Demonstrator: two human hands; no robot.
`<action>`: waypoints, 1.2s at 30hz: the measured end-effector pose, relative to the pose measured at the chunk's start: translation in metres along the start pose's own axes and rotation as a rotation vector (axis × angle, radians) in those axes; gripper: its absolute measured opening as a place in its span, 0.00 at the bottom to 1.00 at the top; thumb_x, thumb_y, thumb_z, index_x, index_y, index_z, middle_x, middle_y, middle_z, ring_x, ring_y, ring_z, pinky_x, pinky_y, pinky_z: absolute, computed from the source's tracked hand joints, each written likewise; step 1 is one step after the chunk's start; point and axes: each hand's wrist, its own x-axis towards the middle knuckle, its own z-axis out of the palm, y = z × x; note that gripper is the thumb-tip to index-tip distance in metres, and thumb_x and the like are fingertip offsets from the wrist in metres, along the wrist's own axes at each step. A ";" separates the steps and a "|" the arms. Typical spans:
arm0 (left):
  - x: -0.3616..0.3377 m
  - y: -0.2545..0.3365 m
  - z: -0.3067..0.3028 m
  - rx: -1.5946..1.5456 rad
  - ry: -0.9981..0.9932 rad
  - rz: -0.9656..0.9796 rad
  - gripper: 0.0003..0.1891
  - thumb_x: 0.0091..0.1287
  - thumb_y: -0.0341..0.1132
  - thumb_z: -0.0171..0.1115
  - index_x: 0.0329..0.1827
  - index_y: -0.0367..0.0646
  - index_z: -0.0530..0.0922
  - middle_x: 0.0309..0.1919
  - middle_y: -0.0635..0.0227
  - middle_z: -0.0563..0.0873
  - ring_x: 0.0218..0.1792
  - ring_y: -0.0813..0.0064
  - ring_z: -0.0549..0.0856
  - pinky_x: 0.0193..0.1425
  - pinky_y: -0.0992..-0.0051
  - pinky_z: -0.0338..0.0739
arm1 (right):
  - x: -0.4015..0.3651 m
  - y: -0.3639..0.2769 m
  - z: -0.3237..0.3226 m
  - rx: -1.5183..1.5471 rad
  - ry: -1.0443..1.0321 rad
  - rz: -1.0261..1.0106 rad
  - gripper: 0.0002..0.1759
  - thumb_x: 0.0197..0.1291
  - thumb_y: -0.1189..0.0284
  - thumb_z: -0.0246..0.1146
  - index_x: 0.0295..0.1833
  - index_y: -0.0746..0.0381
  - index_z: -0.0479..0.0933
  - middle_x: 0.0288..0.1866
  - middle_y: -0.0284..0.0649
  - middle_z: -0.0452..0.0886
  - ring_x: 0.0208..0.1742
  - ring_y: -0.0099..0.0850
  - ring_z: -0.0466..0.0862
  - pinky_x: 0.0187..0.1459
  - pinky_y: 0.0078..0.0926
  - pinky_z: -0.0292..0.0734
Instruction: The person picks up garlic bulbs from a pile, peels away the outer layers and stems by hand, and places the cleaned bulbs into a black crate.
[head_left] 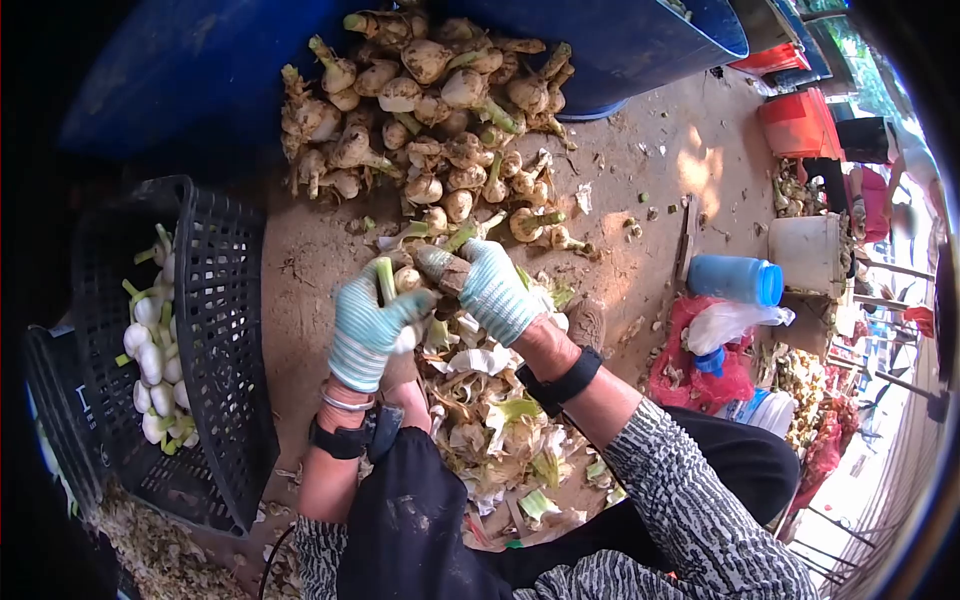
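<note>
My left hand (368,328), in a striped white and teal glove, has its fingers closed around a garlic bulb; the green stem (386,280) sticks up beside the thumb. Most of that bulb is hidden by the glove. Close by on the right is my right hand (492,288), gloved the same way, with curled, dirt-darkened fingertips pointing at the left hand. What those fingers grip, if anything, cannot be made out. Just beyond both hands lies a heap of soil-covered garlic bulbs (425,62). Beneath them, peeled skins and leaf scraps (510,420) are piled on the ground.
A black plastic crate (225,330) at the left holds cleaned white garlic bulbs (152,360). Blue barrels (640,45) stand behind the heap. To the right are a blue jug (735,279), a white bucket (805,255), a red bucket (800,125) and another person (875,205).
</note>
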 end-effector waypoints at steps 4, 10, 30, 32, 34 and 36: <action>0.001 -0.004 0.004 0.172 0.089 0.089 0.18 0.50 0.29 0.70 0.43 0.33 0.77 0.31 0.68 0.82 0.32 0.82 0.78 0.36 0.80 0.75 | 0.002 0.011 0.000 0.112 0.005 0.155 0.19 0.57 0.61 0.62 0.40 0.68 0.77 0.27 0.34 0.78 0.26 0.20 0.75 0.27 0.21 0.73; 0.008 -0.001 -0.005 0.108 0.025 0.012 0.14 0.53 0.31 0.68 0.41 0.36 0.77 0.33 0.69 0.82 0.28 0.82 0.79 0.31 0.81 0.75 | 0.000 -0.004 -0.017 0.008 -0.055 0.072 0.17 0.56 0.64 0.62 0.39 0.71 0.77 0.27 0.35 0.79 0.29 0.20 0.76 0.31 0.22 0.73; 0.022 0.056 0.085 0.055 -0.116 -0.025 0.16 0.50 0.26 0.69 0.42 0.32 0.77 0.29 0.64 0.83 0.29 0.79 0.82 0.34 0.81 0.77 | -0.044 -0.049 -0.124 -0.038 -0.211 0.016 0.13 0.56 0.68 0.62 0.42 0.66 0.77 0.23 0.33 0.78 0.20 0.19 0.76 0.20 0.18 0.73; 0.029 0.047 0.084 -0.017 -0.185 -0.105 0.17 0.50 0.26 0.69 0.43 0.33 0.77 0.30 0.65 0.83 0.29 0.78 0.82 0.34 0.81 0.77 | -0.051 -0.059 -0.133 -0.124 -0.227 -0.042 0.13 0.55 0.68 0.61 0.42 0.66 0.78 0.23 0.33 0.78 0.20 0.19 0.76 0.20 0.19 0.73; 0.027 0.057 0.098 0.013 -0.220 -0.061 0.17 0.49 0.26 0.69 0.43 0.33 0.77 0.30 0.66 0.83 0.30 0.79 0.81 0.35 0.81 0.77 | -0.056 -0.077 -0.144 -0.274 -0.262 0.030 0.13 0.54 0.68 0.62 0.42 0.66 0.78 0.22 0.34 0.78 0.21 0.20 0.76 0.22 0.20 0.74; 0.020 0.075 0.118 0.117 -0.224 0.045 0.20 0.46 0.27 0.72 0.43 0.33 0.77 0.32 0.67 0.83 0.32 0.80 0.80 0.39 0.80 0.76 | -0.056 -0.094 -0.159 -0.419 -0.250 -0.012 0.12 0.53 0.70 0.61 0.41 0.66 0.79 0.21 0.35 0.78 0.23 0.21 0.77 0.25 0.20 0.73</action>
